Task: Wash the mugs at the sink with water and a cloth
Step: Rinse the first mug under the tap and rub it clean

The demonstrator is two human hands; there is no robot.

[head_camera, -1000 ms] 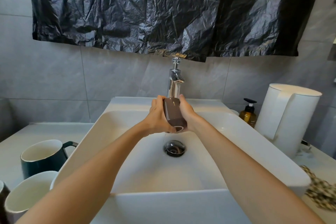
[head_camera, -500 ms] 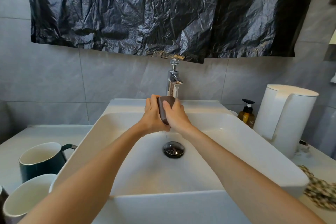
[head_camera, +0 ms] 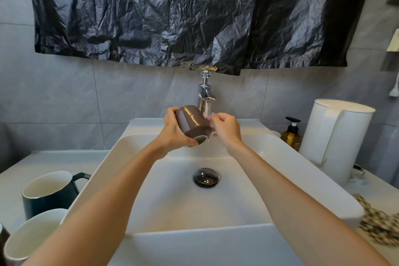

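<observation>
A glossy brown mug (head_camera: 192,123) is tilted under the chrome tap (head_camera: 205,97), over the back of the white sink (head_camera: 194,233), with its mouth facing down and toward me. My left hand (head_camera: 172,136) grips the mug round its left side. My right hand (head_camera: 226,129) is just right of the mug with its fingers curled and blurred, close against the mug's side, and I see nothing in it. A dark green mug (head_camera: 49,192) and a white mug (head_camera: 32,237) stand on the counter at the left.
The drain plug (head_camera: 206,177) sits mid-basin. An amber soap bottle (head_camera: 292,136) and a tall white kettle (head_camera: 336,136) stand right of the sink. A patterned cloth (head_camera: 380,224) lies on the right counter. Black plastic sheet (head_camera: 172,17) hangs above the tap.
My right hand has come off the mug's front and moved to its right side. The left hand has turned the mug so its glossy wall shows.
</observation>
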